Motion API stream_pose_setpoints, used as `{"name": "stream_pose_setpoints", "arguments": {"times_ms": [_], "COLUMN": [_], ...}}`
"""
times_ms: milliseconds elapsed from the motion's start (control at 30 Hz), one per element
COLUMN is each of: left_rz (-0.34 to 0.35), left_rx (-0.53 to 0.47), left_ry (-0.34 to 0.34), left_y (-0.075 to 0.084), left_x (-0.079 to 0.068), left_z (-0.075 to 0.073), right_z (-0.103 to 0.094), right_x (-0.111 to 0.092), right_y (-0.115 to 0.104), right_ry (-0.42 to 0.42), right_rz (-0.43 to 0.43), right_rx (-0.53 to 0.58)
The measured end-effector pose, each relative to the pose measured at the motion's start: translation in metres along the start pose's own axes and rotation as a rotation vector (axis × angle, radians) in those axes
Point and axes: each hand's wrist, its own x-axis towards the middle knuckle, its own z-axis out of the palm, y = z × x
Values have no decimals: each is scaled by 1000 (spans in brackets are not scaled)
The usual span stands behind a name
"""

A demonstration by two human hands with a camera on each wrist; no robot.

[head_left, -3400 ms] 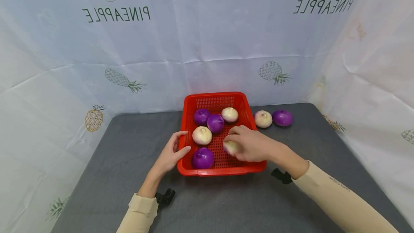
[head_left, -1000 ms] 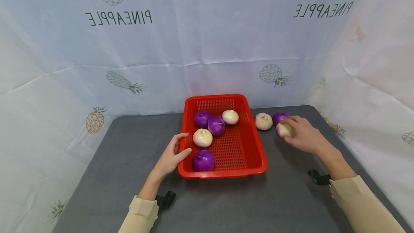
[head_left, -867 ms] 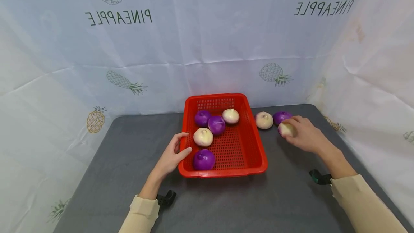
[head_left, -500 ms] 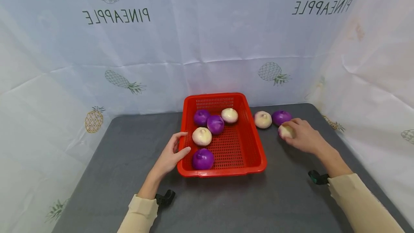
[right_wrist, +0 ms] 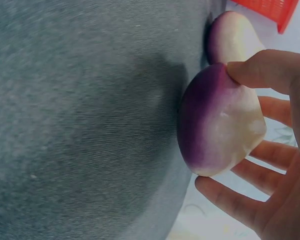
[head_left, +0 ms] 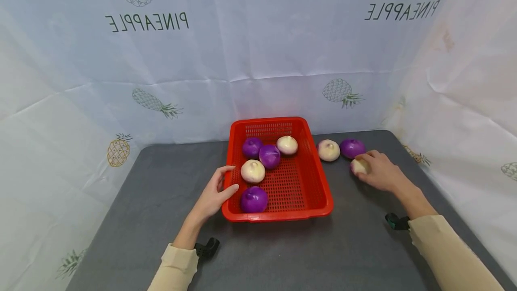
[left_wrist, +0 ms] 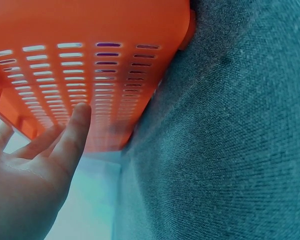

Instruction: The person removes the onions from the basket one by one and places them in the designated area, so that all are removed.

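My right hand [head_left: 377, 172] holds a purple-and-white turnip [right_wrist: 222, 125] between its thumb and fingers, low at the table on the right. In the right wrist view, the thumb lies on one edge and the fingers reach round the far side. Beside it are a purple turnip [head_left: 352, 148] and a whitish one [head_left: 328, 150]. A red plastic basket [head_left: 313, 178] stands mid-table, and my left hand [head_left: 212, 196] rests at its left side, thumb and index finger over the rim. In the left wrist view, a straight finger [left_wrist: 75, 135] touches the slotted wall.
Inside the basket lie several turnips: a whitish one [head_left: 287, 145] at the back, two purple ones [head_left: 269, 156] touching, another whitish one [head_left: 252, 171], and a purple one [head_left: 254, 199] at the front left. Behind the grey table [head_left: 282, 259] hangs a pineapple-print curtain [head_left: 274, 48].
The right hand has carried a turnip from the basket's right side to the table on the right, then shifted it slightly rightward. My left hand stays at the basket.
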Motion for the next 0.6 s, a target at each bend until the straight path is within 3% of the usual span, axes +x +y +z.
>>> {"name": "stream_pose_setpoints", "arguments": {"times_ms": [300,600], "left_rz": [-6,-2], "left_rx": [-17,-12], "left_ry": [-5,-2], "left_y": [-2,-1], "left_x": [0,0], "left_z": [1,0], "right_z": [5,-8], "right_x": [0,-2], "right_y": [4,-2], "right_ry": [-18,-27], "right_rz": [12,-4], "right_rx": [-2,-20]}}
